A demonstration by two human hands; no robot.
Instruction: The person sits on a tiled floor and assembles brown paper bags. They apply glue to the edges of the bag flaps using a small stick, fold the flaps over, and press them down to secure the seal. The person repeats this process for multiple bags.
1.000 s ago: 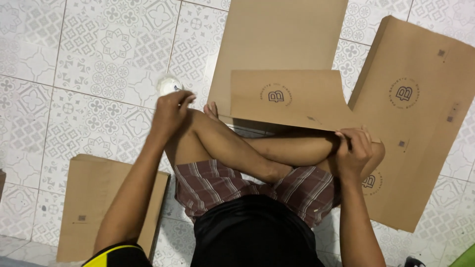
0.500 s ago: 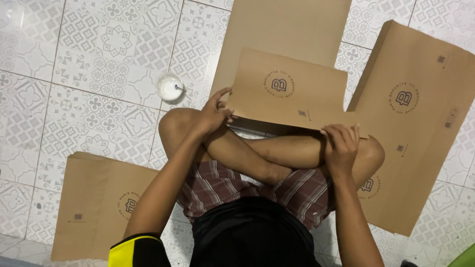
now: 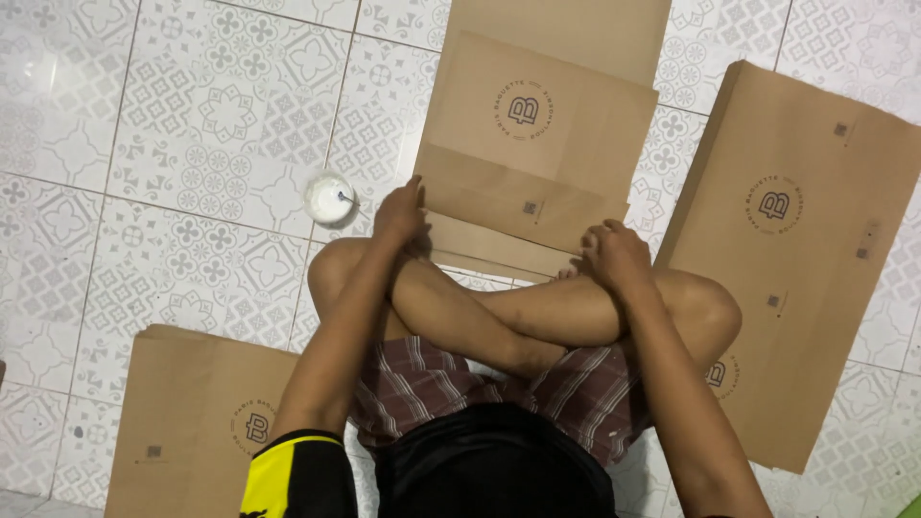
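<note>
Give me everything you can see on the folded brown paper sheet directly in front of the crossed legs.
The brown paper sheet looks like flat kraft paper with a round dark logo near its middle and a small square mark lower down. Its near part is folded up into a band across the sheet. It lies on another brown sheet on the tiled floor. The left hand presses its near left edge, the right hand its near right edge.

Patterned tile floor [image 3: 173, 144] bears brown paper bags [image 3: 796, 249], perhaps stacked, and a white cup [image 3: 329, 197].
</note>
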